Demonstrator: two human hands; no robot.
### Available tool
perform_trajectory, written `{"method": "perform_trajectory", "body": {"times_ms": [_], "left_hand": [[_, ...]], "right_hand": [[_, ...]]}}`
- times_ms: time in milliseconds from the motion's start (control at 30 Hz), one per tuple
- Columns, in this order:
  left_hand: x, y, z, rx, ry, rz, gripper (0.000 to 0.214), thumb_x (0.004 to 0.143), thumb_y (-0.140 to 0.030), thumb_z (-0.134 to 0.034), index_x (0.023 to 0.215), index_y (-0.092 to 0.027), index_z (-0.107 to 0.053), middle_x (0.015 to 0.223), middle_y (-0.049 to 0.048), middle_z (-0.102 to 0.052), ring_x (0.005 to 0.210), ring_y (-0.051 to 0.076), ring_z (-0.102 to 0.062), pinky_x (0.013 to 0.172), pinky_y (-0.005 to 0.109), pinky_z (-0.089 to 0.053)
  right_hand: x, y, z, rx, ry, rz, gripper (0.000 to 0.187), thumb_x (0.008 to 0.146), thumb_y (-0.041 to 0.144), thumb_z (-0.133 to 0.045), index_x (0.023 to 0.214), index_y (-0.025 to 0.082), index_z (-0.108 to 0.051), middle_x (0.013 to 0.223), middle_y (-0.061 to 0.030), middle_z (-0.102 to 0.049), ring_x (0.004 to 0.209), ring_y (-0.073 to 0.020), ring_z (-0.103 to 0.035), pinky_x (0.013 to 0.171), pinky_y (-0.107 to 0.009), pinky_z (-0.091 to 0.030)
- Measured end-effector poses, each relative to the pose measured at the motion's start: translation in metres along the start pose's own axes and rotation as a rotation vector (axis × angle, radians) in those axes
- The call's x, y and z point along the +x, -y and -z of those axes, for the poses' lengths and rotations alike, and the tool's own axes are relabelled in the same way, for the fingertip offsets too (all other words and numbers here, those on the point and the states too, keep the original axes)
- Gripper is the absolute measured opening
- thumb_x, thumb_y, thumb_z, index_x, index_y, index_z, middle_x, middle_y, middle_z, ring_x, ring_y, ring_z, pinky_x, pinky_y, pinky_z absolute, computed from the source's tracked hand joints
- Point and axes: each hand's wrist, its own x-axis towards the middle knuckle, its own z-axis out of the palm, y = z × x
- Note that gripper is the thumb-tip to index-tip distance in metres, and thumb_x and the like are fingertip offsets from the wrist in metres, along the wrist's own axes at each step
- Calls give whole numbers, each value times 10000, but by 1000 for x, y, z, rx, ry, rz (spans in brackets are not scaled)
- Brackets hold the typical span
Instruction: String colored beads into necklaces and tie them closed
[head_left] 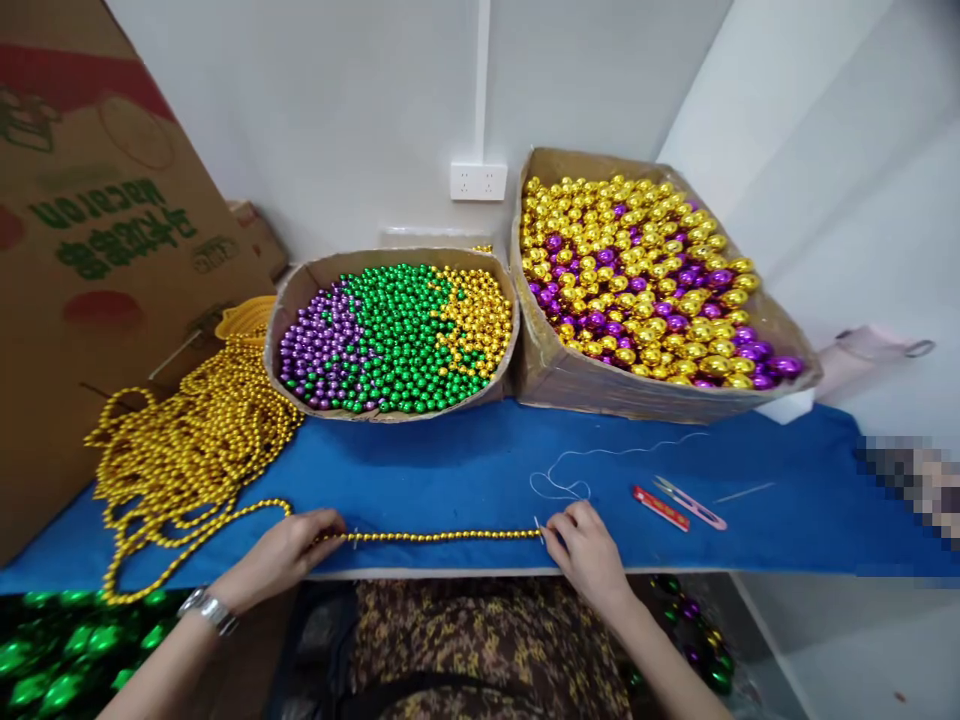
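A strand of small gold beads (pixel 442 537) lies stretched straight along the front edge of the blue table (pixel 465 465). My left hand (pixel 289 553) pinches the strand at its left end, a metal watch on the wrist. My right hand (pixel 589 548) pinches the right end, where a thin needle and white thread (pixel 570 478) lead off. The strand runs left into a big heap of gold bead chains (pixel 191 450).
A cardboard box of purple, green and gold beads (pixel 394 335) and a larger box of gold and purple balls (pixel 645 280) stand at the back. A red tool (pixel 660 507) and pink thread snips (pixel 690 503) lie right of my hand. Large carton at left (pixel 90 250).
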Motion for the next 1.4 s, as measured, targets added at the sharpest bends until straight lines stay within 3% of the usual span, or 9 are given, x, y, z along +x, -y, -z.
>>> {"method": "perform_trajectory", "body": {"times_ms": [233, 433, 733, 1200, 1400], "left_hand": [[0, 4, -8, 9, -3, 14, 208, 867, -324, -436, 884, -192, -596, 834, 35, -648, 748, 163, -589, 669, 226, -403], [2, 11, -15, 88, -48, 2, 166, 846, -302, -481, 850, -191, -603, 822, 37, -635, 790, 164, -582, 711, 224, -411], [4, 8, -16, 161, -47, 44, 129, 817, -290, -504, 826, -219, -611, 762, 16, -629, 841, 180, -593, 677, 223, -403], [6, -9, -15, 303, -60, 135, 95, 776, -223, -503, 790, -230, -597, 834, 28, -630, 799, 185, -608, 640, 232, -401], [8, -10, -19, 350, -69, 177, 209, 829, -239, -441, 952, -251, -608, 938, 38, -627, 808, 179, -620, 645, 240, -412]], "right_hand": [[-1, -4, 2, 83, -40, 118, 362, 927, 409, -358, 739, 206, -592, 712, -50, -503, 682, -197, -514, 694, -367, -434], [-4, -13, -7, 6, -25, 197, 383, 933, 427, -327, 776, 206, -597, 741, -57, -510, 703, -198, -530, 679, -344, -426], [-3, -11, -6, -11, 0, 181, 397, 928, 433, -324, 769, 203, -606, 740, -62, -513, 699, -199, -533, 685, -345, -424], [1, -2, 0, 25, -16, 147, 390, 936, 414, -322, 743, 207, -589, 714, -52, -507, 679, -193, -523, 687, -346, -423], [1, 3, 4, -41, 3, 72, 350, 941, 340, -352, 723, 214, -595, 734, -41, -506, 738, -178, -522, 751, -322, -433]]}}
